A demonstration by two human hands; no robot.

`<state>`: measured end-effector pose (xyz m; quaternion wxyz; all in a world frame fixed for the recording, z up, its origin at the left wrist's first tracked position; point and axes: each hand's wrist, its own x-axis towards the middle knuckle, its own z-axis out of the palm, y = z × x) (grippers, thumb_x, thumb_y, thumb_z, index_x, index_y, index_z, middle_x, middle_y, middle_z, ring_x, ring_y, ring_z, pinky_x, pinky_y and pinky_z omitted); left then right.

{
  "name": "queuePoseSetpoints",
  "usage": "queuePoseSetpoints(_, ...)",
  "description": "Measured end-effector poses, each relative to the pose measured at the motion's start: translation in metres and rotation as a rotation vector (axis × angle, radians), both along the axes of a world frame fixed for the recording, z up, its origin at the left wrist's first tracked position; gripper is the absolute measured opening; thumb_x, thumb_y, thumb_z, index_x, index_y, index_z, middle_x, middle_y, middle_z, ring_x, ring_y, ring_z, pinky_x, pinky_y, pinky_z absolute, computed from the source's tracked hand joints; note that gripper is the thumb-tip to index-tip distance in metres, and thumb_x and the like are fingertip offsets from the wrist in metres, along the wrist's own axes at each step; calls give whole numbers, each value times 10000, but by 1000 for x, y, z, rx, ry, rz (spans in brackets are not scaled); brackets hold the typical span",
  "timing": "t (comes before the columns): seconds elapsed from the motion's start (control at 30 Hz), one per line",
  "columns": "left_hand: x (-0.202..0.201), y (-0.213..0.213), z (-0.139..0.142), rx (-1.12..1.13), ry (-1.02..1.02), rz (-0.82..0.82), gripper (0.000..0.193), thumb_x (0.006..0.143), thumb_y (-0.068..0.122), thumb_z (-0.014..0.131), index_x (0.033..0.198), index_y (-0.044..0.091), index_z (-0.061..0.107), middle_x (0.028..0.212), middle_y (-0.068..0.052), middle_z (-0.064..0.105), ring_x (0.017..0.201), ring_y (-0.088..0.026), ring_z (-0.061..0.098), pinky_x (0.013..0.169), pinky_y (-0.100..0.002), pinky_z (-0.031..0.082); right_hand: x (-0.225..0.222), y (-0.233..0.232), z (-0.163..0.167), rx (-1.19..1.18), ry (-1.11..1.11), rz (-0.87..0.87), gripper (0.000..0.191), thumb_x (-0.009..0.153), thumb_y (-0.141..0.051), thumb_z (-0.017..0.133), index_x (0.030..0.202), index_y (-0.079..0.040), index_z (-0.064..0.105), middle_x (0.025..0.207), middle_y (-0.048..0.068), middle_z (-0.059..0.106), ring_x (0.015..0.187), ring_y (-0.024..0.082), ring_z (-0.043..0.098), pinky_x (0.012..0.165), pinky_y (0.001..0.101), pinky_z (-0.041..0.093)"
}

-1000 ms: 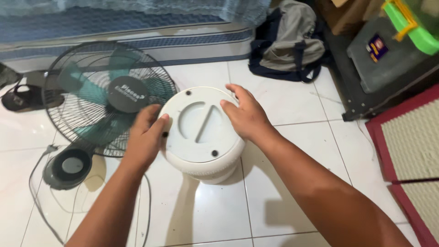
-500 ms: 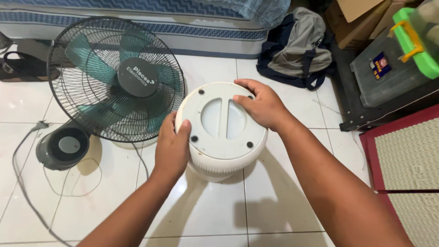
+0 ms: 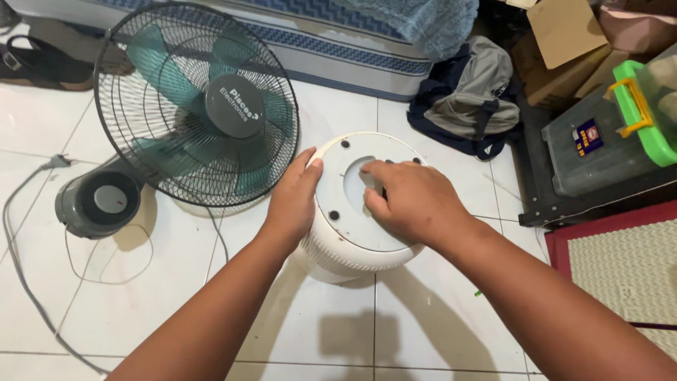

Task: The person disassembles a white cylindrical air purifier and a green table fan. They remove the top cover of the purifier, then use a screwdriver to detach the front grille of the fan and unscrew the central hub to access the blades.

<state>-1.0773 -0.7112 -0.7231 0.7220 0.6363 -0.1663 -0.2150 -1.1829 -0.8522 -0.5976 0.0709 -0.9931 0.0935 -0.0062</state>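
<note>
In the head view, a white round appliance (image 3: 352, 212) stands upside down on the white tiled floor (image 3: 176, 296), so that its flat base plate faces up to the person. This position gives both hands free access to the underside, where some dark round feet and a recessed grip in the middle are visible.

The left hand (image 3: 293, 201) lies against the left side of the appliance, fingers wrapped over the rim and thumb on the plate; it is clasping the body, probably to keep it from turning. The right hand (image 3: 409, 201) rests on top of the plate with its fingertips bent down into the central recess. It seems to be pinching the ridge there, but the hand covers the contact, so I cannot say this for sure.

Just beside the appliance on the left, a green-bladed fan head (image 3: 197, 106) in a black wire cage leans near the bed edge (image 3: 338, 56). Its dark grey motor housing (image 3: 99, 201) lies apart on the floor, with a cable (image 3: 21, 268) running from it. A grey backpack (image 3: 465, 106) and a plastic box with a green lid (image 3: 613, 127) are behind on the right.
</note>
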Motion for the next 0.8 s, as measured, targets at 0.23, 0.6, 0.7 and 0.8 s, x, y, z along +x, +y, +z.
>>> queuePoseSetpoints(0.23,7,-3,-1,-82,84,-28,527,992,285,534,1442,12,525,1287,-174,690,1144,-204,656,999,-304,491,3,-20,-12,31,21,184,297,887,-311,626,1085,-124,745,970,114,738,990,321,655,863,462,512)
queuePoseSetpoints(0.6,17,-8,-3,-208,172,-85,506,957,164,508,1434,1,548,1297,-162,683,1142,-184,638,1013,-290,472,13,-59,4,38,-24,900,350,788,-178,758,1128,-100,736,1199,138,681,1261,377,577,995,448,496)
queuePoseSetpoints(0.7,15,-9,-3,-227,185,-70,512,960,170,493,1437,-6,549,1326,-169,665,1191,-199,614,1049,-300,443,18,-60,4,-38,-39,955,374,767,-229,810,1116,-118,735,1143,92,694,1215,328,617,943,431,524)
queuePoseSetpoints(0.8,12,-9,-4,-254,208,-63,504,990,208,458,1438,-8,542,1359,-167,649,1242,-210,599,1082,-308,424,19,-59,4,-61,-43,960,381,729,-254,826,1079,-134,738,1093,49,702,1154,281,647,876,401,548)
